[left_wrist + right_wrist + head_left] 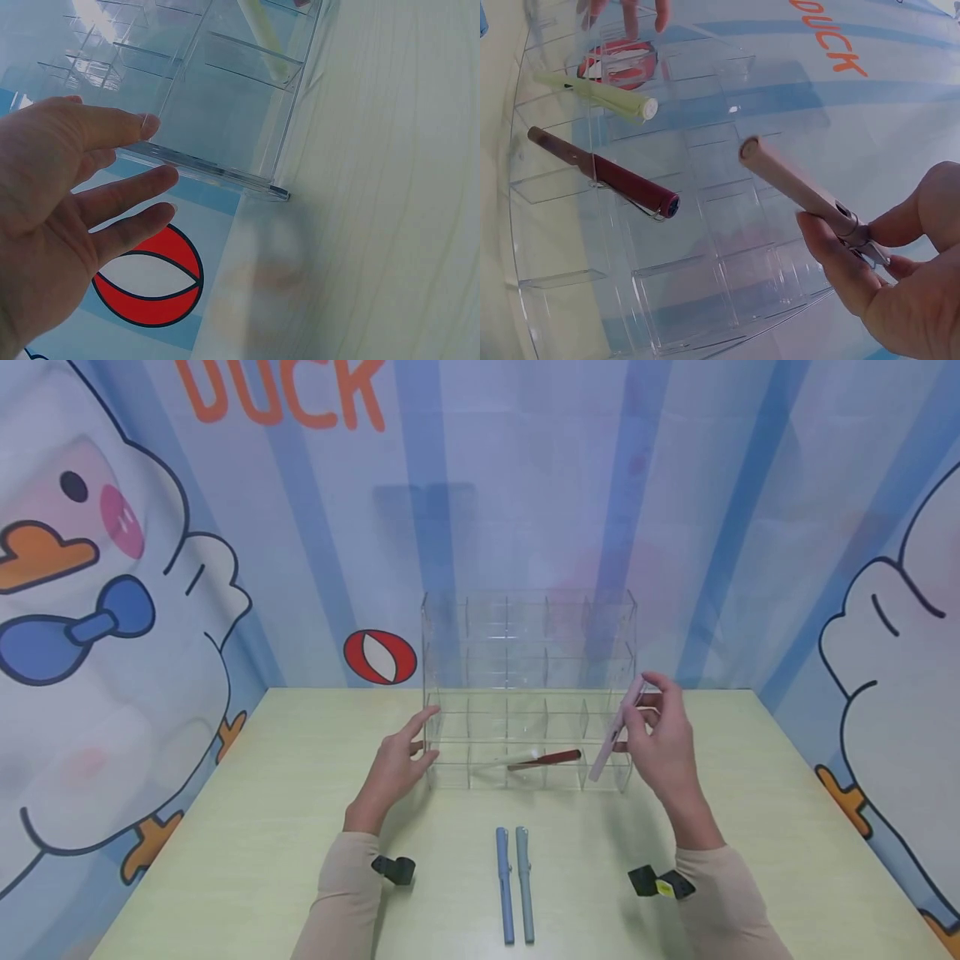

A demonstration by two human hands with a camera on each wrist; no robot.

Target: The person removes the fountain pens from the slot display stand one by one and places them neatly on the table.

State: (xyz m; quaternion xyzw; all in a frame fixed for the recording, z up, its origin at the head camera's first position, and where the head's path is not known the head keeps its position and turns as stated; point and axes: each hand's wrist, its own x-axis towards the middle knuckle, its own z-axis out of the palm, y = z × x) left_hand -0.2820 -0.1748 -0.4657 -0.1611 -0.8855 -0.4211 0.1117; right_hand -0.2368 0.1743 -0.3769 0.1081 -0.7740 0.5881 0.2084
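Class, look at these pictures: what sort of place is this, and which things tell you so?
Probably a staged recording booth, not a home or shop: a cartoon duck backdrop wraps round a bare table, which holds a clear divided rack and pens.

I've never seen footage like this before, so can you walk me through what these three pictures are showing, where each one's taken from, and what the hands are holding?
No machine here: a person works with bare hands, wearing three cameras. The wide picture comes from the head, looking down at a pale table. The other two come from the wrists.

On the table stands a clear plastic organizer with many compartments; a dark red pen and a pale green pen lie inside. Two blue-grey pens lie side by side in front of it.

The right hand pinches a pink pen at the organizer's right end. The left hand, fingers straight, is at its left edge.
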